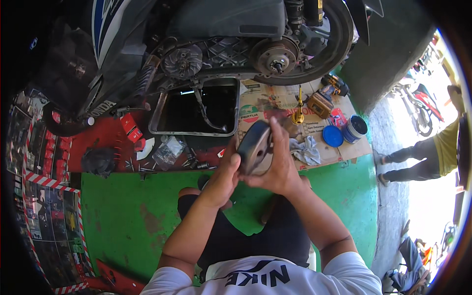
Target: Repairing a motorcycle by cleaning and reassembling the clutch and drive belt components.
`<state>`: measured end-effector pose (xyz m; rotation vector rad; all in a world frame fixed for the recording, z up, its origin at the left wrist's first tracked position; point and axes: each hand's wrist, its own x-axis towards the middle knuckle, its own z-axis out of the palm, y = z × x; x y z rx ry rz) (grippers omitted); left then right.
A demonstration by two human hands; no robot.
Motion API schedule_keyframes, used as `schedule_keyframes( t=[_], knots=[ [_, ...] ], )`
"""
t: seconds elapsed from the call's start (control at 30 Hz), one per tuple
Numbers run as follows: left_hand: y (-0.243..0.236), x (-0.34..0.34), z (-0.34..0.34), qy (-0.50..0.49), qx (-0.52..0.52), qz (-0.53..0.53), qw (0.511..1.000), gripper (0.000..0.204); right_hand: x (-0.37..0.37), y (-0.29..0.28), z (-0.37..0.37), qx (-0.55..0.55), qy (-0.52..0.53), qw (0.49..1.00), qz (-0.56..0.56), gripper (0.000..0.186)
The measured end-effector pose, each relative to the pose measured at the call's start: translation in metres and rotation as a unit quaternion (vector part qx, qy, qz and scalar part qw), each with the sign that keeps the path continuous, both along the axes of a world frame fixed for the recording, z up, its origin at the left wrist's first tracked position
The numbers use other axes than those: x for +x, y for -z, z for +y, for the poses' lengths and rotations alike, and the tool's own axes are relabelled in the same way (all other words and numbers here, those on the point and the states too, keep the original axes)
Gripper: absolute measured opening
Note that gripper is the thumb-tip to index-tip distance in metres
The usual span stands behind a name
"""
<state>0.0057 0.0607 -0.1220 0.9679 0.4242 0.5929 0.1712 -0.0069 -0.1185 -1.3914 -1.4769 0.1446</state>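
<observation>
Between my hands, in front of the motor scooter [221, 22], is a clutch bell [254, 147], a round dark metal drum tilted nearly on edge. My left hand [222, 178] grips its left lower rim, thumb toward the face. My right hand [279, 164] holds the right side, its fingers reaching up along the edge. Beyond them the scooter's drive case lies uncovered, with a finned pulley [183, 62] at the left and a round clutch hub with a central shaft [276, 60] at the right. Slight blur hides detail on the drum's face.
A metal drip tray [153, 115] stands under the drive case. On the cardboard [319, 132] lie a cordless drill [322, 101], a yellow-handled tool [298, 116], a rag [307, 151] and a blue tub [354, 129]. Small parts lie left; a person [427, 152] stands right.
</observation>
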Motion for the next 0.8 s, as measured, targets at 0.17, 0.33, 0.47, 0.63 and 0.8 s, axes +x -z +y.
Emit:
schedule_keyframes(
  t=[0.17,0.33,0.47,0.63,0.8],
  knots=[
    [0.025,-0.067,-0.003,-0.02,0.111,0.079,0.99,0.097,0.036,0.001,0.063,0.067,0.247,0.966,0.033,0.126],
    [0.038,-0.139,-0.011,-0.094,0.079,0.13,0.984,0.067,0.063,-0.021,0.108,0.031,0.327,0.943,0.062,0.128],
    [0.045,-0.167,-0.016,-0.178,0.054,0.196,0.963,0.055,0.063,-0.022,0.125,-0.022,0.338,0.936,0.09,0.126],
    [0.05,-0.175,-0.02,-0.211,0.043,0.197,0.956,0.047,0.067,-0.018,0.141,-0.001,0.355,0.933,0.061,0.126],
    [0.046,-0.165,-0.017,-0.203,0.06,0.191,0.958,0.046,0.076,-0.012,0.159,0.019,0.381,0.923,0.048,0.129]
  ],
)
